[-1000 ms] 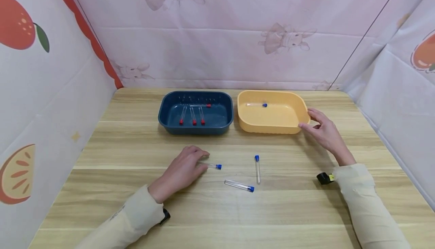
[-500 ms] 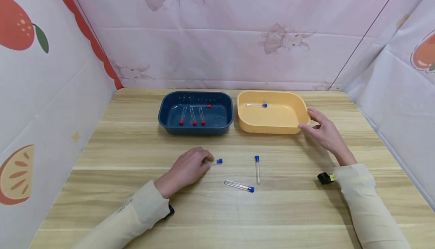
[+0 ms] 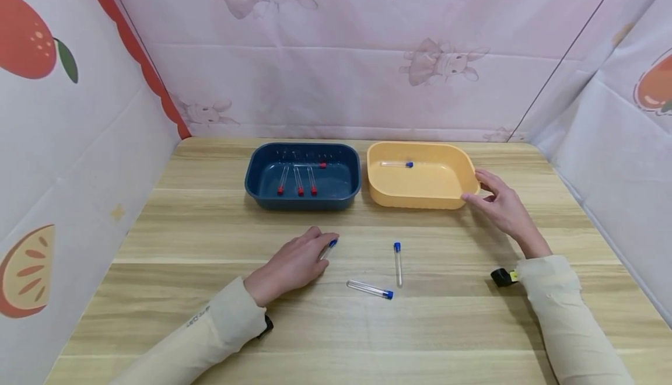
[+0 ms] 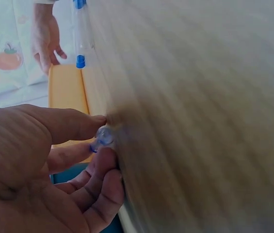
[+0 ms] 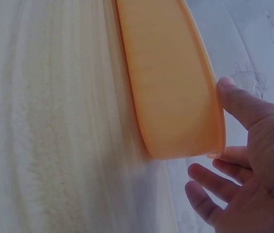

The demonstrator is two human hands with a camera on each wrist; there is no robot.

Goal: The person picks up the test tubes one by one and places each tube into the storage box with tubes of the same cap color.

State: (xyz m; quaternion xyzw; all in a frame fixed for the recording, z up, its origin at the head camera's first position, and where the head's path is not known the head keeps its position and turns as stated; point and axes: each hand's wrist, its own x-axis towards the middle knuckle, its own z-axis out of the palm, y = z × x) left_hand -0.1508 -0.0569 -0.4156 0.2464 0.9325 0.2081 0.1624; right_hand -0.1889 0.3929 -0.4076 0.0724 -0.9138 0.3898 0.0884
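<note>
Between the thumb and fingers of my left hand [image 3: 294, 262] is a clear test tube [image 3: 326, 251] with a blue cap, tilted just over the table. The left wrist view shows the tube's rounded end [image 4: 104, 136] at the fingertips; the rest is mostly hidden. My right hand [image 3: 503, 210] holds the near right corner of a yellow tray [image 3: 420, 200], thumb at the rim and index finger round the end. Two more blue-capped tubes lie on the table, one lengthwise [image 3: 398, 265] and one crosswise [image 3: 370, 289]. Another blue-capped tube [image 3: 394, 164] lies inside the yellow tray.
Left of the yellow tray stands a dark blue tray [image 3: 301, 203] holding several red-capped test tubes [image 3: 298, 179]. Both trays sit near the back edge of the wooden table [image 3: 420, 338]. Printed cloth walls [image 3: 336, 81] enclose the back and sides.
The left fingers have closed on the test tube, and its capped end has tipped up and turned away from me. The left hand has shifted slightly right. The right hand stays at the yellow tray.
</note>
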